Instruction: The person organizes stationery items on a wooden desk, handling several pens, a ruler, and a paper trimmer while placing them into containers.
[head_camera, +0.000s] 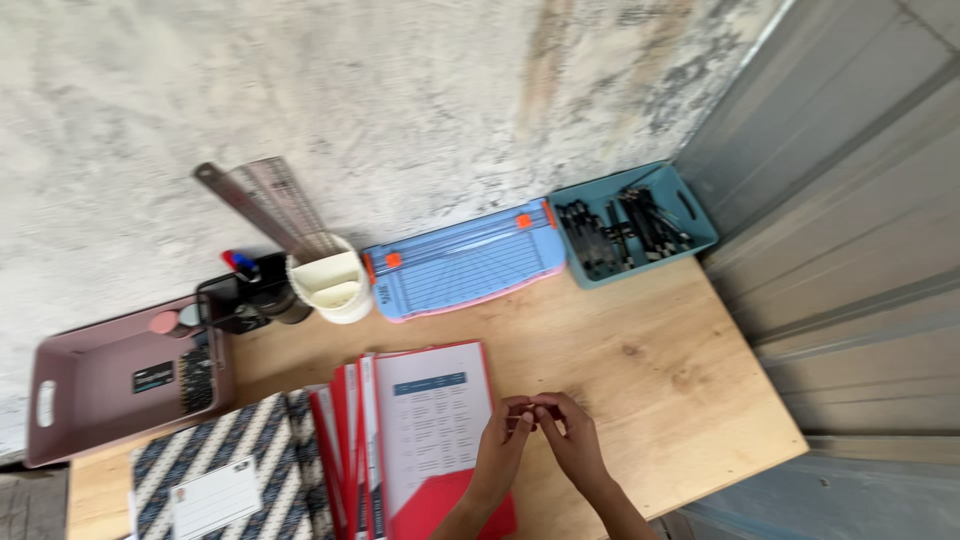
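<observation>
Your left hand (503, 445) and right hand (570, 435) meet fingertip to fingertip, grips pinched narrow on something too small to tell, just right of the red folder (440, 430) on the worktop (650, 370), left hand nearer.

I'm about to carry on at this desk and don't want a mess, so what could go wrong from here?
1. Both hands pinch something too small to identify; if dropped, it might roll off the wooden table.
2. The blue plastic tray of black clips overhangs the back corner, so a bump could tip it.
3. The long rulers lean out of the white cup and could topple it.
</observation>
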